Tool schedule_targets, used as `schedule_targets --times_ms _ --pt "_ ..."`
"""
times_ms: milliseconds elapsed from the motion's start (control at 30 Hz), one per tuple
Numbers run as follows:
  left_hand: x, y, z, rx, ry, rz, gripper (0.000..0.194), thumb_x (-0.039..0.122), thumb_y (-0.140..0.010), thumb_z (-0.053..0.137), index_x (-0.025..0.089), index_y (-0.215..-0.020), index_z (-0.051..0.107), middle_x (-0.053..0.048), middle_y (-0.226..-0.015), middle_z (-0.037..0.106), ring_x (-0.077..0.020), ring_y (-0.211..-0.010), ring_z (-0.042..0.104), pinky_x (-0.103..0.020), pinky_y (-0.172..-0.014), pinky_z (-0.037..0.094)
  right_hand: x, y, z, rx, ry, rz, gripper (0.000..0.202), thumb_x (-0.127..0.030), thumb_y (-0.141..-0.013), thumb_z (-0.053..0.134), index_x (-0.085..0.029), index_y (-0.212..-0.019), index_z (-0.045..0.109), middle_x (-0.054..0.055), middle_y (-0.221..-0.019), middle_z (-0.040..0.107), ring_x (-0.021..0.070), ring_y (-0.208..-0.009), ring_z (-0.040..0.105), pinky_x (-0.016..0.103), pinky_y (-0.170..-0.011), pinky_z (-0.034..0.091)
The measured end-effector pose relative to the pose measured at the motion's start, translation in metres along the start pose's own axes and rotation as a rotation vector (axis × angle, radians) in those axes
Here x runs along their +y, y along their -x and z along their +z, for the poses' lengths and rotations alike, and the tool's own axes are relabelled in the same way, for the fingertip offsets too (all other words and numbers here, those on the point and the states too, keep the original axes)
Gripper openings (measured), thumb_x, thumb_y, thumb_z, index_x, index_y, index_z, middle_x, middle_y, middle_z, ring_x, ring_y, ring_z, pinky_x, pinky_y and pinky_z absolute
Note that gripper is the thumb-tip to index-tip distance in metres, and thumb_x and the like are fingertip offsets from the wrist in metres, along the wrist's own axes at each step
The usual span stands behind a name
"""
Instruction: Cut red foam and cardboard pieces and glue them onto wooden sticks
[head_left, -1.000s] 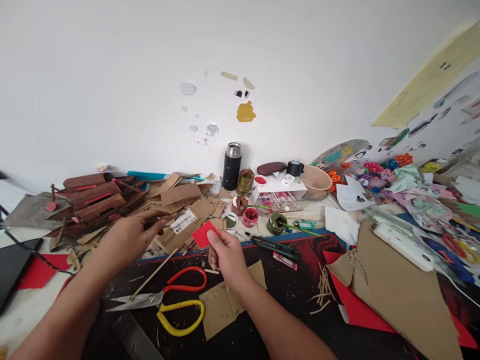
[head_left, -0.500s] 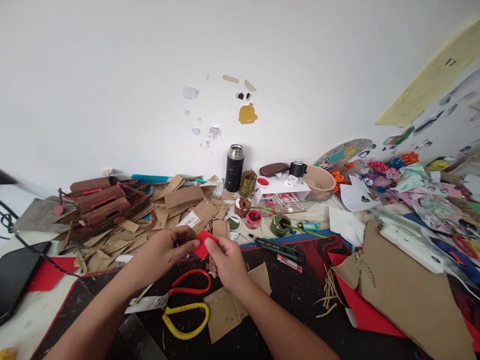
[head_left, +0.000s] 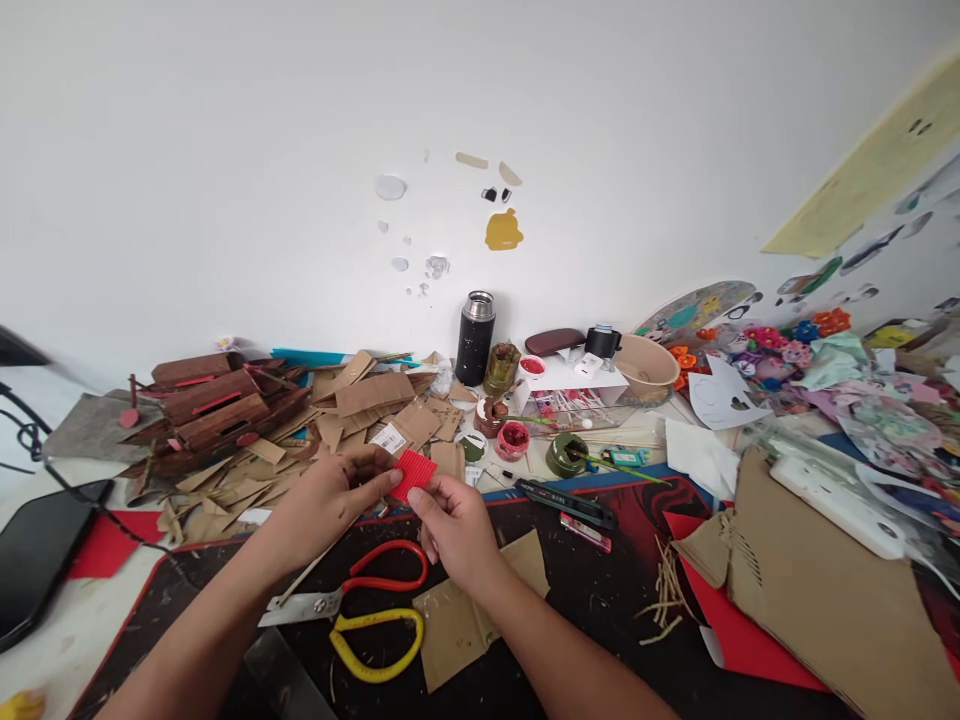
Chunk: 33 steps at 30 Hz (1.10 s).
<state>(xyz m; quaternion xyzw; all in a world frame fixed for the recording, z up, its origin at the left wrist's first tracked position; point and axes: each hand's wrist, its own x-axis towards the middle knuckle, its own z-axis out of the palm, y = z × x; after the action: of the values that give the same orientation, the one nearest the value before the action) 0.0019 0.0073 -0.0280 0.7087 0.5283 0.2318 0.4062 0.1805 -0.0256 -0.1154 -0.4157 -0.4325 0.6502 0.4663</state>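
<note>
A small piece of red corrugated paper (head_left: 415, 474) is held up over the dark mat by both hands. My left hand (head_left: 341, 500) pinches its left edge between thumb and fingers. On the lower right edge, the thumb and fingers of my right hand (head_left: 454, 520) close on it as well. Below the hands lie open scissors (head_left: 375, 572) with one red and one yellow handle. A piece of brown cardboard (head_left: 454, 625) rests partly under my right forearm, and a metal ruler-like strip (head_left: 285, 675) lies near the left forearm.
A brown model boat (head_left: 217, 405) and heaped cardboard scraps (head_left: 375, 395) fill the back left. Open paint pots (head_left: 514, 438), a black flask (head_left: 475, 340) and a utility knife (head_left: 566, 502) stand or lie beyond my hands. A large cardboard sheet (head_left: 832, 590) lies at right.
The red corrugated paper has turned so more of its ribbed face shows, and my right hand's grip has shifted lower on it. The whole view has shifted slightly.
</note>
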Motion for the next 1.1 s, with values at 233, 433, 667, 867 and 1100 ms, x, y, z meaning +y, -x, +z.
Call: schedule_targets --times_ms 233,433,667,867,1100 --pt "-0.004 0.002 0.003 -0.020 -0.028 0.008 0.048 0.069 -0.091 0.061 0.023 -0.084 0.073 -0.004 -0.081 0.077 -0.0259 -0.077 0.069 -0.033 -0.072 0.055 -0.002 0.003 0.002 0.006 -0.011 0.007 0.056 -0.075 -0.085 0.076 -0.023 -0.083 0.057 -0.012 -0.048 0.044 0.0078 -0.034 0.037 0.021 -0.035 0.025" --pt "-0.010 0.002 0.003 -0.023 -0.058 0.041 0.046 0.067 -0.093 0.060 0.023 -0.087 0.072 -0.005 -0.085 0.079 -0.0260 -0.080 0.071 -0.032 -0.074 0.056 -0.003 0.003 0.003 -0.017 -0.018 0.008 0.054 -0.072 -0.085 0.077 -0.020 -0.096 0.064 -0.012 -0.052 0.049 0.0082 -0.037 0.039 0.020 -0.036 0.032" --pt "-0.007 0.002 0.001 -0.038 0.043 0.033 0.040 0.063 -0.091 0.064 0.024 -0.092 0.070 -0.007 -0.095 0.083 -0.0295 -0.089 0.076 -0.036 -0.081 0.058 0.000 0.002 0.003 0.009 0.009 0.016 0.050 -0.068 -0.086 0.078 -0.021 -0.090 0.061 -0.011 -0.053 0.048 0.0075 -0.037 0.039 0.020 -0.037 0.031" --pt "-0.014 0.001 0.002 0.002 0.085 0.003 0.040 0.063 -0.090 0.068 0.023 -0.097 0.070 -0.006 -0.095 0.083 -0.0283 -0.086 0.076 -0.035 -0.077 0.057 0.000 0.003 0.003 0.007 0.039 0.000 0.047 -0.066 -0.090 0.073 -0.022 -0.088 0.059 -0.010 -0.054 0.049 0.0080 -0.038 0.040 0.020 -0.038 0.033" --pt "-0.019 -0.001 -0.003 0.107 0.127 -0.004 0.043 0.064 -0.087 0.072 0.022 -0.096 0.069 -0.002 -0.077 0.073 -0.0221 -0.067 0.064 -0.032 -0.062 0.050 0.001 0.005 0.005 -0.005 0.091 0.010 0.044 -0.065 -0.091 0.072 -0.023 -0.089 0.061 -0.010 -0.056 0.050 0.0093 -0.038 0.041 0.022 -0.038 0.032"
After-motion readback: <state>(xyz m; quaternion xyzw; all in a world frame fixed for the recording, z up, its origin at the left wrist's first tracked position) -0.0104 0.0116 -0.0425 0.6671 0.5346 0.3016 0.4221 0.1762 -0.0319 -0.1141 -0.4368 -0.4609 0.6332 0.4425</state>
